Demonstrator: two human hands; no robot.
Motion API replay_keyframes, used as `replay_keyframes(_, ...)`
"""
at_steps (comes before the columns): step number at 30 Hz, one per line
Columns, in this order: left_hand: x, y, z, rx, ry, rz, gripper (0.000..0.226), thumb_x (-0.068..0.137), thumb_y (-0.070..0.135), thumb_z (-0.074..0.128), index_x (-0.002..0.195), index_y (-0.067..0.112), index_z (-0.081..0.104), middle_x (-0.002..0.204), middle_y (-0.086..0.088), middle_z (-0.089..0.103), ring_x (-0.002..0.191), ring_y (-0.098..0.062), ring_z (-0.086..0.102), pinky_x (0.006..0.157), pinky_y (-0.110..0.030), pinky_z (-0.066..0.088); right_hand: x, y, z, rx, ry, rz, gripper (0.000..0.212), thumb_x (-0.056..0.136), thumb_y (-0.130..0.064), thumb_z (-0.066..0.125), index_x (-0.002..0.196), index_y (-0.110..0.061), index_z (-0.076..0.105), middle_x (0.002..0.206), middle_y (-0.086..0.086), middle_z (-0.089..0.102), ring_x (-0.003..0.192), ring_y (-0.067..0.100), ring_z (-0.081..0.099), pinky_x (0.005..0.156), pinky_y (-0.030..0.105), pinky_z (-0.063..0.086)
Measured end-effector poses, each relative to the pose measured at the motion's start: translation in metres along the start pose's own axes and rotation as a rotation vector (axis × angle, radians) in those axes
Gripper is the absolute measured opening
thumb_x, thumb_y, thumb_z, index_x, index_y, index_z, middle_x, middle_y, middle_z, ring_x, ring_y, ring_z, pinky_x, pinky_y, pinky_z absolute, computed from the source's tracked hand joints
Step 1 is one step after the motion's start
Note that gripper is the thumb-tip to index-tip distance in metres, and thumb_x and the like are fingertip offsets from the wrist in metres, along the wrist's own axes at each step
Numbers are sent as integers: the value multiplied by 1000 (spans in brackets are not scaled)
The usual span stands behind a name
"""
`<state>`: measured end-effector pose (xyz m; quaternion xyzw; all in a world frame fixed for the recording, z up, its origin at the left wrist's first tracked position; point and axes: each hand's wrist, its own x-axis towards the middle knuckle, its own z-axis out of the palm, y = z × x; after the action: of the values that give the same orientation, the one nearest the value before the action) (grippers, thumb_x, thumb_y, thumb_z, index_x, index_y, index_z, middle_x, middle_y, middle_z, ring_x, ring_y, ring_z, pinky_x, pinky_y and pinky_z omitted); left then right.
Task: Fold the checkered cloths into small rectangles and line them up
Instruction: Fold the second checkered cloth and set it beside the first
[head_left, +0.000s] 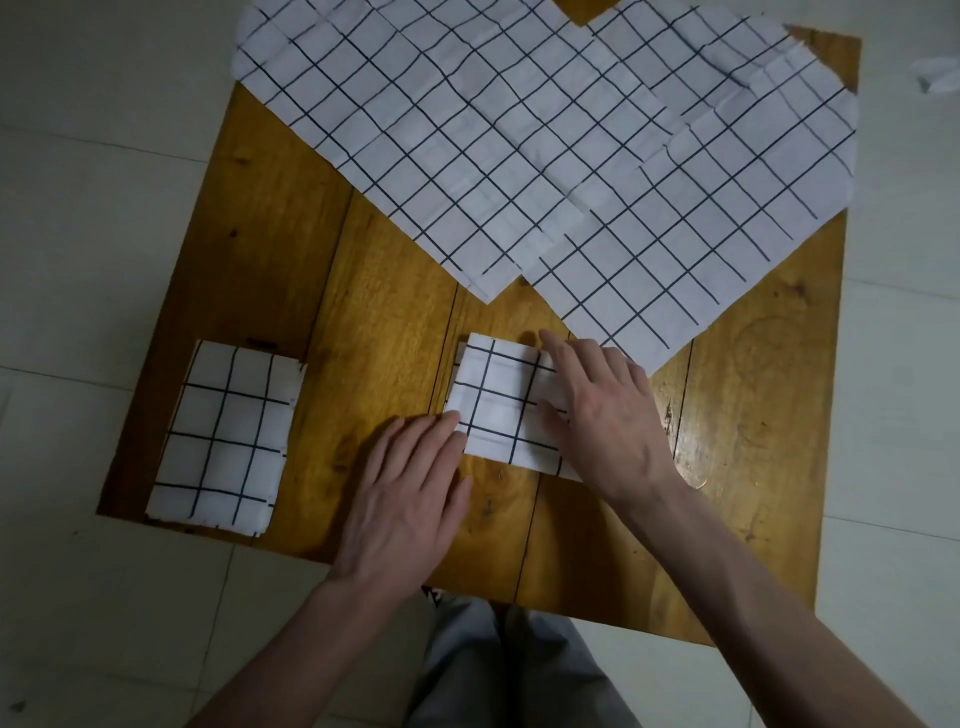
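A small folded white cloth with black grid lines (498, 400) lies near the middle of the wooden table (374, 291). My right hand (597, 410) lies flat on its right half, fingers straight. My left hand (410, 483) rests flat on the table with its fingertips touching the cloth's lower left edge. A second folded checkered cloth (223, 436) sits at the table's front left corner, slightly over the edge. Unfolded checkered cloths (519, 135) lie spread and overlapping across the far half of the table.
The table stands on a pale tiled floor (93, 208). Bare wood shows between the two folded cloths and at the front right (753, 467). My grey trouser legs (498, 670) are below the front edge. A small white scrap (935, 78) lies on the floor, far right.
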<state>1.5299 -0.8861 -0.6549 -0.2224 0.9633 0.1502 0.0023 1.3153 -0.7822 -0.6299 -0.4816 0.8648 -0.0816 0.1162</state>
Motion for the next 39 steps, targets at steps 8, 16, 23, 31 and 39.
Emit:
replay_keyframes(8,25,35,2,-137,99,-348,46,103,44,46,142,20,52,140,-1,56,127,-19,50,100,-40,47,6,-10,-7,31,-125,151,35,94,-30,66,124,-14,58,115,7,55,107,30,52,94,42,42)
replay_keyframes(16,33,52,-1,-187,165,-595,69,99,59,45,151,14,41,135,-7,50,116,-20,44,94,-38,41,-9,-6,-16,583,-98,170,10,102,-21,65,110,-21,60,90,-11,65,81,9,63,66,23,48)
replay_keyframes(23,35,60,-19,-782,157,-833,43,99,52,54,137,31,50,120,16,57,110,-3,51,96,-31,51,-24,-19,-36,1165,-105,419,12,97,-23,74,96,-16,64,96,-2,75,87,12,74,68,26,59)
replay_keyframes(31,44,69,-45,-1297,264,-906,14,105,27,58,112,24,70,102,4,77,91,-12,75,68,-24,60,-34,-23,-48,1334,-66,536,18,95,-20,72,105,-8,64,100,-6,77,92,13,76,68,25,61)
replay_keyframes(39,40,65,-62,-1265,258,-859,13,103,25,62,113,25,71,111,8,77,108,-13,72,97,-50,60,-29,-20,-52,1190,-32,466,17,106,-27,57,104,-15,69,96,-10,76,90,5,72,73,16,55)
